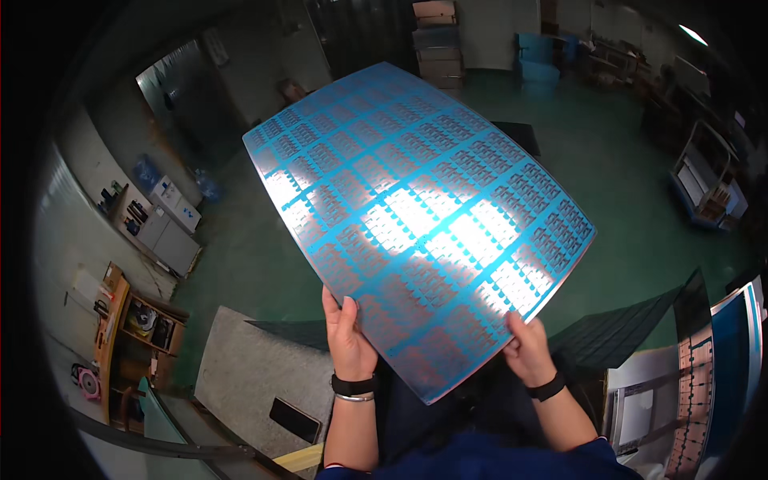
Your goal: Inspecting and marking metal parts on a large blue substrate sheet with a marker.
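Note:
A large, thin, shiny sheet with rows of repeated blue printed patterns spans the middle of the head view. It is held up in front of me, tilted, and bright light glares off its centre. My left hand grips its lower left edge, thumb on the printed face and fingers partly hidden behind. At the lower right edge, my right hand pinches the sheet between thumb and curled fingers. Both wrists carry black bands, and a silver bangle sits on the left one.
A dark phone lies on a grey tabletop at lower left. Dark racks and blue-and-white panels stand at right. Further off are a trolley, a blue chair, a water dispenser and a wooden desk.

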